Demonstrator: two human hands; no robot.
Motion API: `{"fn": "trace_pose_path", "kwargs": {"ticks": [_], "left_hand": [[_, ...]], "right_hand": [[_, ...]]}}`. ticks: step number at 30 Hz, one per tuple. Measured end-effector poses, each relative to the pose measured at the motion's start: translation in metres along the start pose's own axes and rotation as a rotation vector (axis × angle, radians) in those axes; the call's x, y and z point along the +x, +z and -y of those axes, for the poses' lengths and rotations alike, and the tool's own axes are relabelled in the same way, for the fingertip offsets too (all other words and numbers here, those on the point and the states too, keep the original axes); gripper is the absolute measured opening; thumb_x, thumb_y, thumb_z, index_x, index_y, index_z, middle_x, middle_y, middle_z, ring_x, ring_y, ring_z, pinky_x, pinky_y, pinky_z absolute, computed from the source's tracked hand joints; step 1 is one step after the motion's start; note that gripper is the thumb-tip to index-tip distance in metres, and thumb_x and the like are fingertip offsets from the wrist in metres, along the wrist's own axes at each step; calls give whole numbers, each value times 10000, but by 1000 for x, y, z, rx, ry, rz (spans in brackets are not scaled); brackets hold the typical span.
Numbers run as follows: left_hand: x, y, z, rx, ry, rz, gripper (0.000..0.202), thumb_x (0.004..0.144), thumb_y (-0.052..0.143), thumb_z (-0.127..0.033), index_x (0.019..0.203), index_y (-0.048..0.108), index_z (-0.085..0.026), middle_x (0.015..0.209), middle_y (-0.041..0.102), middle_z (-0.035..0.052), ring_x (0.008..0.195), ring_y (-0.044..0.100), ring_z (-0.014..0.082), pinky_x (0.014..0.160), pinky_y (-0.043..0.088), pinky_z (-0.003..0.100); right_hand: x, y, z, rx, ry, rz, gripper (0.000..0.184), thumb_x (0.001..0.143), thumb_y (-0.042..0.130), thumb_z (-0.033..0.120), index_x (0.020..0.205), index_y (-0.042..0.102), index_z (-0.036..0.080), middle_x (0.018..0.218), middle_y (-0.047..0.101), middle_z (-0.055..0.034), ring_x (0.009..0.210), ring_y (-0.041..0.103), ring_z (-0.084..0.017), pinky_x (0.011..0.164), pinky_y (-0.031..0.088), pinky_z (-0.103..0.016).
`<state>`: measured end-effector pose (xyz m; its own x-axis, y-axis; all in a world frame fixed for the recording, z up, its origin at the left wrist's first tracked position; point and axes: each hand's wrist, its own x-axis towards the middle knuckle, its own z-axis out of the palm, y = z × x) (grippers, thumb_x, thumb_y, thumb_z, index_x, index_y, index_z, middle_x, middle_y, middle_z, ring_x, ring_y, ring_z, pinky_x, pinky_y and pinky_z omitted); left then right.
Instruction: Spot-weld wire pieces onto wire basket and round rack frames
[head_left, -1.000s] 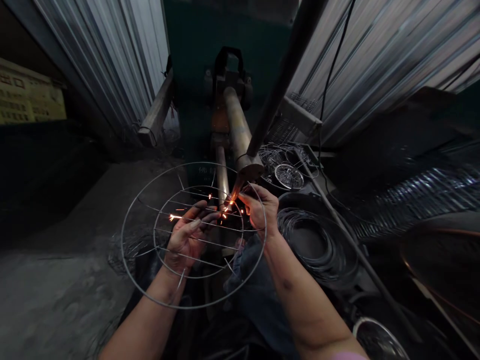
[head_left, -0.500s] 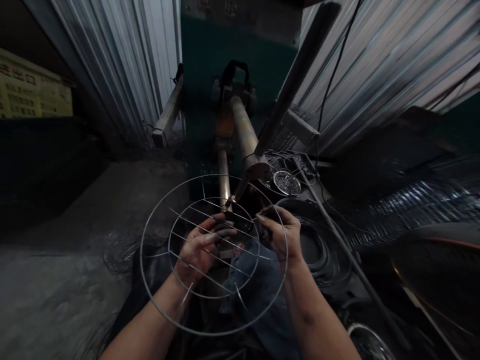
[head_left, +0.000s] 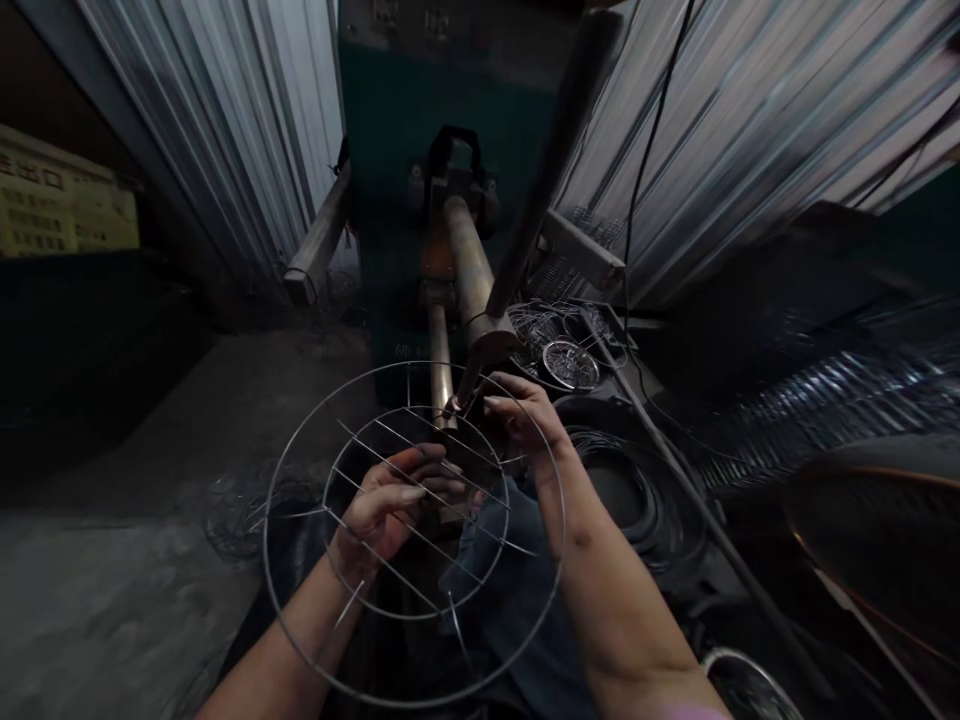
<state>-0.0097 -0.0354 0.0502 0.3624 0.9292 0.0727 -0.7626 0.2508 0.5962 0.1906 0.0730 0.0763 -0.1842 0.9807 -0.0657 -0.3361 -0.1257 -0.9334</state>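
A round wire rack (head_left: 416,617), with two rings and parallel cross wires, lies tilted before me under the tips of a welding machine. My left hand (head_left: 386,510) reaches up from beneath it, thumb and fingers closed around wires of its inner grid. Beside the copper tip (head_left: 451,408), my right hand (head_left: 529,410) is pinched just under the rack's upper right edge. A short thin wire seems to come out of its fingertips toward the tip; the ends are too dark to make out. Short spokes join the two rings.
The green machine (head_left: 390,130) has a thick upper arm (head_left: 469,255) and a thinner lower one (head_left: 440,345). Right of it are loose wires, a round metal dish (head_left: 571,364) and coiled wire (head_left: 637,500). A yellow crate (head_left: 67,200) stands far left. Blue cloth (head_left: 495,570) lies below the rack.
My right hand has moved up and left, close to the copper tip. The rack has shifted slightly left and down with my left hand still at its grid.
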Motion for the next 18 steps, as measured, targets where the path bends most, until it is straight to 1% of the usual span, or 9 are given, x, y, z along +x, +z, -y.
{"fn": "trace_pose_path", "kwargs": {"ticks": [2, 4, 6, 8, 12, 15, 18], "left_hand": [[1, 0, 0, 7, -23, 29, 430, 707, 584, -106, 1127, 674, -106, 1038, 702, 162, 948, 674, 277, 890, 506, 402], [3, -1, -1, 10, -43, 47, 431, 709, 577, -94, 1129, 673, -110, 1043, 701, 161, 949, 674, 279, 884, 508, 406], [3, -1, -2, 18, -56, 51, 428, 703, 579, -84, 1118, 678, -112, 1033, 705, 156, 930, 680, 270, 869, 511, 382], [4, -2, -3, 36, -56, 43, 421, 697, 586, -84, 1106, 684, -110, 1018, 710, 149, 897, 689, 254, 855, 510, 348], [4, -2, -4, 74, -54, 14, 411, 698, 601, -99, 1100, 688, -117, 991, 715, 135, 855, 695, 238, 838, 509, 325], [4, -3, -3, 85, -48, 0, 402, 699, 614, -113, 1093, 691, -123, 972, 717, 130, 845, 695, 236, 828, 513, 323], [4, -2, -4, 93, -54, 3, 403, 709, 614, -114, 1106, 685, -127, 974, 716, 131, 846, 695, 236, 825, 521, 328]], "right_hand": [[0, 6, -4, -39, 0, -21, 292, 503, 818, 226, 771, 720, 163, 630, 655, 6, 532, 554, -112, 545, 440, -242], [-1, 12, -7, -35, -45, -45, 251, 518, 820, 244, 734, 722, 163, 627, 655, 6, 545, 568, -119, 559, 460, -251], [-3, 16, -8, -26, -84, -79, 232, 503, 827, 235, 699, 721, 170, 633, 662, 10, 561, 583, -122, 565, 476, -249], [-3, 19, -7, -27, -95, -105, 223, 480, 834, 227, 659, 713, 172, 616, 660, 12, 539, 579, -117, 530, 475, -236], [-4, 22, -4, -28, -104, -124, 214, 452, 838, 229, 598, 694, 169, 541, 627, 21, 432, 523, -88, 406, 418, -199], [-5, 24, -1, -19, -110, -115, 217, 441, 840, 233, 575, 680, 172, 510, 608, 30, 386, 496, -75, 355, 384, -179], [-6, 26, 3, -23, -86, -112, 228, 432, 839, 236, 559, 661, 170, 481, 584, 39, 351, 468, -66, 317, 353, -168]]}}
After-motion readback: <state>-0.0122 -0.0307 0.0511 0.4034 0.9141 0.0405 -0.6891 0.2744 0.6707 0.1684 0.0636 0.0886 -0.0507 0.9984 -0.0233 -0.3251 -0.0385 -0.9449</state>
